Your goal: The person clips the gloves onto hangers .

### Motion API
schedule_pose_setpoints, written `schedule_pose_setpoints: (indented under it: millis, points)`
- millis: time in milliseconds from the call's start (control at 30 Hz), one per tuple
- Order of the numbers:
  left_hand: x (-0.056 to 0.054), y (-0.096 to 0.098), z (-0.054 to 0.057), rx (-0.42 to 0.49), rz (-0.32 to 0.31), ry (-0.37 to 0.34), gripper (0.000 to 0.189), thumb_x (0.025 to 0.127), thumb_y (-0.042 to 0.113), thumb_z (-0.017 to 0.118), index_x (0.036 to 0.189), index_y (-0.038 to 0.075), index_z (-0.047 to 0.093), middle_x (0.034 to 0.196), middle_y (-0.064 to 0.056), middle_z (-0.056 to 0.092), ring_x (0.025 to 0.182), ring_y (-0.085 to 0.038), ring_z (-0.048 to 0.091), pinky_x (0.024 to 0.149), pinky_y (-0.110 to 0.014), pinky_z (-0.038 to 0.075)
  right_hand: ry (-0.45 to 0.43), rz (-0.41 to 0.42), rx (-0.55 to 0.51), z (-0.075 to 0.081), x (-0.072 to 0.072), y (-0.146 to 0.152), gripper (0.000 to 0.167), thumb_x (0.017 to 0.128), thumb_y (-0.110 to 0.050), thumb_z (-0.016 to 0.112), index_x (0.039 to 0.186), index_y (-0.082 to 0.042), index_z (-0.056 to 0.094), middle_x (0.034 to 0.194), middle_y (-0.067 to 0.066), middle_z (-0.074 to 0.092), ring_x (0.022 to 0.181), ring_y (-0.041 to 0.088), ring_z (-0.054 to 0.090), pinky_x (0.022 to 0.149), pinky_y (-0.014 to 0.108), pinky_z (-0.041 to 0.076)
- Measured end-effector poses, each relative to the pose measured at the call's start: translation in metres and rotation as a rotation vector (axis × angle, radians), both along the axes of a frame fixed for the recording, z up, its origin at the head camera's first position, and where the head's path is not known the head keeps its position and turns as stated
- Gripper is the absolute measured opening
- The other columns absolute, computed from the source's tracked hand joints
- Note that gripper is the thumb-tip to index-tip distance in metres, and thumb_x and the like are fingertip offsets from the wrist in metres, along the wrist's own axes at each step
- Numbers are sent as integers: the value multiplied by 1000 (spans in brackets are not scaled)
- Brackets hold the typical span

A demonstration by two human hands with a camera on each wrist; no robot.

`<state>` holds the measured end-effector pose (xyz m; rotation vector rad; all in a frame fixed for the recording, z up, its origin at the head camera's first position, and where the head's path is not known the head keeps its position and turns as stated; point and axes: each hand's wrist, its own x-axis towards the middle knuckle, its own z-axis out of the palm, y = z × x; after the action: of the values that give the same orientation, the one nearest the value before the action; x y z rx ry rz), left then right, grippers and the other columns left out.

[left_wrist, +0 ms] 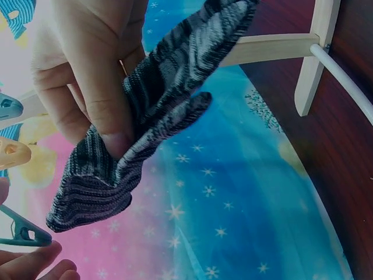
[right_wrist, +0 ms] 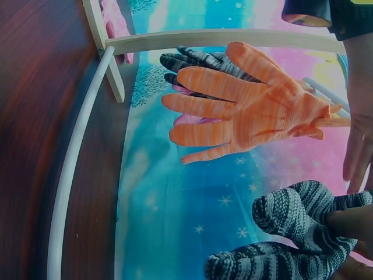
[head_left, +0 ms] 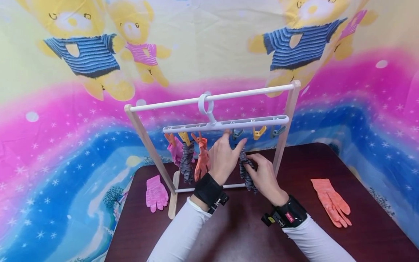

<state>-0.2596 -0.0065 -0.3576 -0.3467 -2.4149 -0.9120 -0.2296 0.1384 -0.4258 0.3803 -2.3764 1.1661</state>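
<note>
My right hand (head_left: 264, 178) pinches a black-and-grey striped knit glove (left_wrist: 192, 64) between thumb and fingers near its cuff, its fingers hanging down. My left hand (head_left: 226, 156) is raised to the hanger, thumb and fingers on either side of a blue-grey clothespin (left_wrist: 26, 233); the exact contact is partly hidden. The glove's cuff is just below that clothespin. To the left, a pink glove (head_left: 175, 151), another black-and-grey glove (head_left: 187, 162) and an orange glove (right_wrist: 256, 114) hang from clothespins on the white hanger (head_left: 196, 127).
The hanger hooks over the white bar (head_left: 248, 92) of a wooden stand (head_left: 148, 149) on the dark table (head_left: 216, 233). A yellow clothespin (head_left: 259, 133) and another blue-grey one (head_left: 278, 131) hang at right. A pink glove (head_left: 156, 193) lies left, an orange glove (head_left: 332, 203) right.
</note>
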Motion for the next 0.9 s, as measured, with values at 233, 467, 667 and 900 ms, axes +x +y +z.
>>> schedule_pose_setpoints:
  millis: [233, 467, 667, 900]
  points:
    - [-1, 3, 6, 26, -8, 38, 53, 92, 52, 69, 127, 13, 67, 58, -1, 48, 46, -11, 39, 45, -23, 17, 0, 3, -2, -1, 0, -1, 22, 93, -6, 70, 114, -1, 71, 111, 16, 72, 98, 30, 70, 82, 48, 57]
    - [-1, 3, 9, 25, -7, 46, 48, 89, 51, 73, 119, 14, 70, 55, 0, 39, 45, -12, 35, 46, -23, 17, -20, 2, -9, -2, 0, 0, 22, 93, -6, 70, 114, 0, 71, 111, 16, 72, 98, 29, 69, 83, 50, 56]
    - [-3, 3, 11, -3, 2, 74, 41, 89, 50, 73, 113, 18, 72, 57, 2, 50, 46, -10, 36, 47, -22, 16, -28, -3, -5, -3, 1, 0, 23, 93, -6, 70, 115, 0, 71, 111, 16, 72, 96, 28, 70, 82, 49, 55]
    - [-4, 2, 12, -20, 9, 90, 32, 91, 50, 70, 93, 18, 71, 54, 3, 42, 46, -10, 35, 48, -22, 16, -44, -7, -5, -4, 1, 0, 25, 93, -6, 70, 117, 0, 71, 112, 16, 72, 95, 28, 69, 81, 51, 56]
